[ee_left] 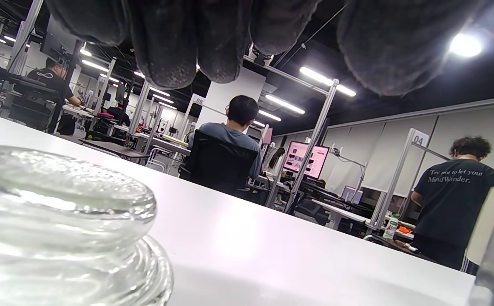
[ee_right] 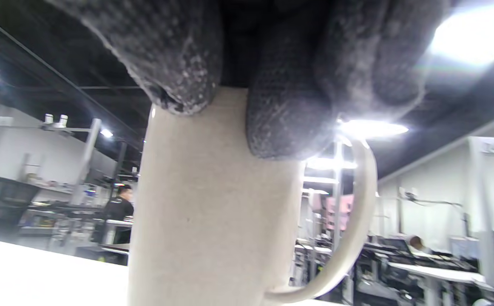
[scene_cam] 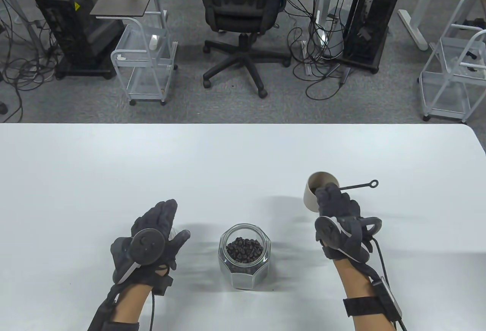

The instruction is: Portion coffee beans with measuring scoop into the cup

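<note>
The open glass jar (scene_cam: 245, 257) of coffee beans (scene_cam: 245, 249) stands on the white table (scene_cam: 243, 164) between the two hands. The right hand (scene_cam: 340, 219), at 2 o'clock from the jar, grips the beige cup (scene_cam: 312, 194) by its rim with curled fingers (ee_right: 285, 106); the scoop handle (scene_cam: 358, 185) projects toward 3 o'clock. The left hand (scene_cam: 153, 234), at 9 o'clock, has straight fingers and holds nothing, hovering over a glass lid (ee_left: 60, 225).
</note>
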### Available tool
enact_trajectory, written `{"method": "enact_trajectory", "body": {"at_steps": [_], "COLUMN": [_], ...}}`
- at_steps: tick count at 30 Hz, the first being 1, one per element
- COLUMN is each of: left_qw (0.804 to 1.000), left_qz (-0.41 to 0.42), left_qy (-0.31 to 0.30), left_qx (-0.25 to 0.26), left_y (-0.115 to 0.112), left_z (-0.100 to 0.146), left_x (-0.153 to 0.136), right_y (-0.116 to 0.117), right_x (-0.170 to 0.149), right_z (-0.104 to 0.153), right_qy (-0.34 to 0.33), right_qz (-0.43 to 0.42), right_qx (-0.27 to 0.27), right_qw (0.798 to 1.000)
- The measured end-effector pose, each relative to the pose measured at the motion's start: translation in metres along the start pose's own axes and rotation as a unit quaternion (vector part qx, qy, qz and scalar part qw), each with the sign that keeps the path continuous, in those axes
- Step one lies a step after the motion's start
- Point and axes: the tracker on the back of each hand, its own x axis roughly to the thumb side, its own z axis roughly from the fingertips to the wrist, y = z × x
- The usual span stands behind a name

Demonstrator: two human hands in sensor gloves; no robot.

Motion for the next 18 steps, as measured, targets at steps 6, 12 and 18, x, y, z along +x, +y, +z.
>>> {"method": "enact_trajectory", "body": {"at_steps": [6,12,18], "left_qw": [1.0,1.0,1.0], "left_qz": [-0.003,-0.003,0.005], "left_qy": [-0.008,-0.012,-0.017], "left_qx": [-0.01,-0.01,-0.024], "left_y": [-0.003,-0.003,-0.008], "left_z": [-0.001,0.0,0.0], "left_x": [0.004,0.006,0.007], "right_y": [-0.004,0.006,0.012], "right_x": [0.044,0.07,0.08], "right_z": [-0.002,0.013,0.012], "right_qy": [-0.085,-0.165,-0.226], "right_qz": [-0.06,-0.101,-0.153], "right_qx": [-0.02,-0.005,0.014], "right_qw": [0.994,0.981,0.962]}}
